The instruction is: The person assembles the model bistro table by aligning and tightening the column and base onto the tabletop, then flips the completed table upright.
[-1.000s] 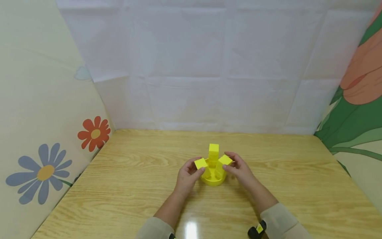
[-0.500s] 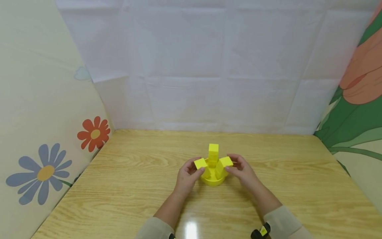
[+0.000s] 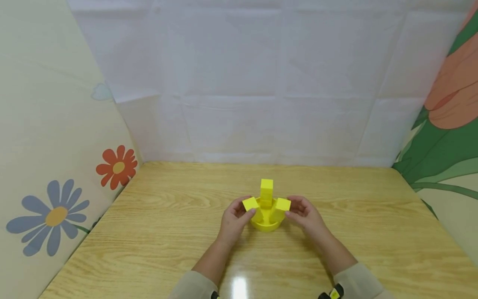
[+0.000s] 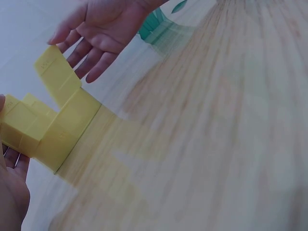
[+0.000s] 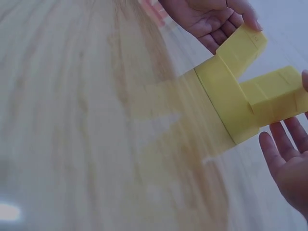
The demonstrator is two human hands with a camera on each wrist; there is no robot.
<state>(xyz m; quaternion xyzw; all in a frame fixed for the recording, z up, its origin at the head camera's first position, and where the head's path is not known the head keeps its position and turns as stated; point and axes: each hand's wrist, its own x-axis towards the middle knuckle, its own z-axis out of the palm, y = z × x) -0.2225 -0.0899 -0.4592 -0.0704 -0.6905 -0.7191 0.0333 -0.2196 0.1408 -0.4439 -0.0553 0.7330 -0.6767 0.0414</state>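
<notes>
A round yellow base (image 3: 265, 226) stands on the wooden table with three square-topped yellow blocks rising from it. The back block (image 3: 267, 191) is upright; the left block (image 3: 252, 207) and right block (image 3: 281, 207) lean outward. My left hand (image 3: 232, 222) pinches the left block, thumb in front and fingers behind. At the right block, my right hand (image 3: 308, 218) has its thumb tip at the outer edge and its fingers loosely extended behind. The right wrist view shows those fingers (image 5: 284, 144) beside the block's underside. Faint marks show on the right block (image 4: 53, 70) in the left wrist view.
The wood-grain table (image 3: 157, 232) spreads around the base. A white cloth (image 3: 224, 83) hangs behind it. Flower-patterned sheets stand at the left (image 3: 56, 124) and right (image 3: 444, 158). Dark wrist gear (image 3: 334, 292) sits at the right sleeve.
My right hand has shifted slightly right and toward me, its thumb moving from the right block's face to its outer edge. The right block leans farther outward. The left hand has hardly moved.
</notes>
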